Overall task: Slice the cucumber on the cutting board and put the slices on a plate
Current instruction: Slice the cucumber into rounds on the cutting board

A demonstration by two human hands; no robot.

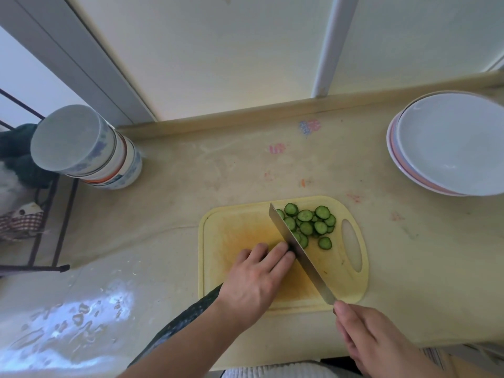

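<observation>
A yellow cutting board (pixel 231 227) lies on the counter in front of me. A long dark green cucumber (pixel 185 315) runs from the lower left onto the board, its cut end hidden under my fingers. My left hand (pixel 253 279) holds the cucumber down, fingertips curled against the knife blade (pixel 297 252). My right hand (pixel 365 339) grips the knife's handle at the board's near right corner. The blade slants across the board with its edge down at the cucumber's end. Several cucumber slices (pixel 311 225) lie piled to the right of the blade.
Stacked white plates (pixel 450 143) with pink rims sit at the far right of the counter. A tilted stack of bowls (pixel 90 151) stands at the far left, beside a dark metal rack (pixel 54 214). A window wall runs along the back.
</observation>
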